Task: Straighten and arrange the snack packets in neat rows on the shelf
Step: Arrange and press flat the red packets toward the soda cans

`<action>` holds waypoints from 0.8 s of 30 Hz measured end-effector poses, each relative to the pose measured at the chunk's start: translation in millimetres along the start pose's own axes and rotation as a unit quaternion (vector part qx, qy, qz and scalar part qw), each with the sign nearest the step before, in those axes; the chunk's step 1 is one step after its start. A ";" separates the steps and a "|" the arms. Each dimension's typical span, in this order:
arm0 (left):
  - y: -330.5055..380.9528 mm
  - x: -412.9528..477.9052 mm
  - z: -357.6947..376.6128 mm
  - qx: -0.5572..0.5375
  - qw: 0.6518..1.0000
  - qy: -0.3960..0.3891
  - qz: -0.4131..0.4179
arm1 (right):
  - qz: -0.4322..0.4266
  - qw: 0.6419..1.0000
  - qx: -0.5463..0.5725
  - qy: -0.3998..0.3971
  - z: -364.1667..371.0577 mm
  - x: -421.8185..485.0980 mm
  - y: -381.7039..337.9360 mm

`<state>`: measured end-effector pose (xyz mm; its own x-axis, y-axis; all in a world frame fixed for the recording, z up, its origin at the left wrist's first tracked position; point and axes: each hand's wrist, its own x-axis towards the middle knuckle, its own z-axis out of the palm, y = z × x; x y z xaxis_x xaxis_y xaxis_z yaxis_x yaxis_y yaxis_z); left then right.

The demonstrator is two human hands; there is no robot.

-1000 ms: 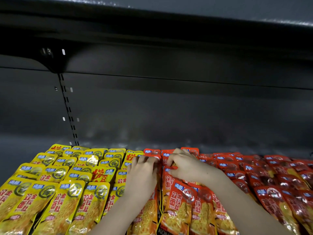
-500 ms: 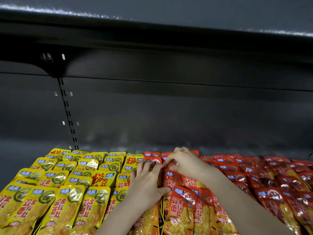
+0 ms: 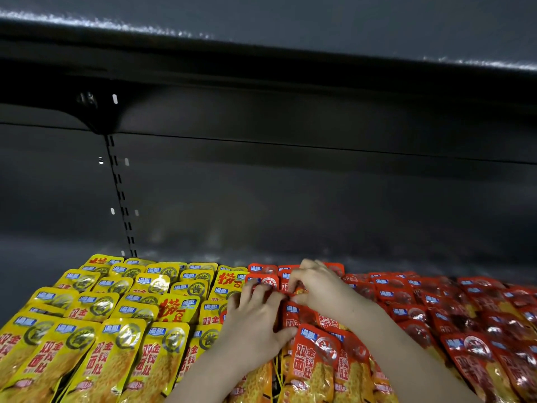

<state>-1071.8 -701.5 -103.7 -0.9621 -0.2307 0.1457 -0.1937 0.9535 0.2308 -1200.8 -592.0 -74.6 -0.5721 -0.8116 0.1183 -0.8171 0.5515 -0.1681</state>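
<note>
**Item: snack packets, lower half of frame.**
- I log two blocks on the shelf [image 3: 186, 251]. The yellow packets [image 3: 116, 344] fill the lower left and the red packets [image 3: 479, 315] fill the lower right. They meet at a seam near bottom centre.
- The yellow rows read fairly even. The red rows right of centre overlap and sit skewed.

**Item: left hand [image 3: 255, 318], bottom centre.**
- It lies across the seam. Its fingers [image 3: 247, 292] are spread and only lightly bent, resting on the packets and gripping nothing.
- The thumb touches the top edge of the front red packet [image 3: 313, 356].

**Item: right hand [image 3: 322, 286], just above and right of the left.**
- Its fingers [image 3: 293, 279] are curled and pinch the top of a back-row red packet [image 3: 268, 282]. I cannot tell exactly which packet edge they hold.

**Step in hand, by my judgement.**
- I am squaring the back of the first red column against the yellow block, with the left hand steadying the seam.

**Next move calls for:**
- setting the pinched packet upright and flush with its neighbours;
- then working rightward into the tumbled red rows, without nudging the yellow column.

**Fixtures.**
- The dark back panel, with a slotted upright [image 3: 122, 199] at left.
</note>
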 end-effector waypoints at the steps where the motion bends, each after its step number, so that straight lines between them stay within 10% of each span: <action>1: 0.5 -0.3 0.1 0.002 1.000 0.000 0.000 | 0.005 1.000 0.005 -0.006 0.8 1.3 -0.1; 24: 6.1 0.5 5.4 0.025 0.998 0.055 -0.006 | 0.060 0.995 0.047 0.070 -7.6 3.7 -5.7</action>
<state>-1074.5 -694.8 -107.4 -0.9332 -0.2587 0.2495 -0.2162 0.9586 0.1853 -1198.8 -596.7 -65.7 -0.6754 -0.7018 0.2265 -0.7353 0.6176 -0.2790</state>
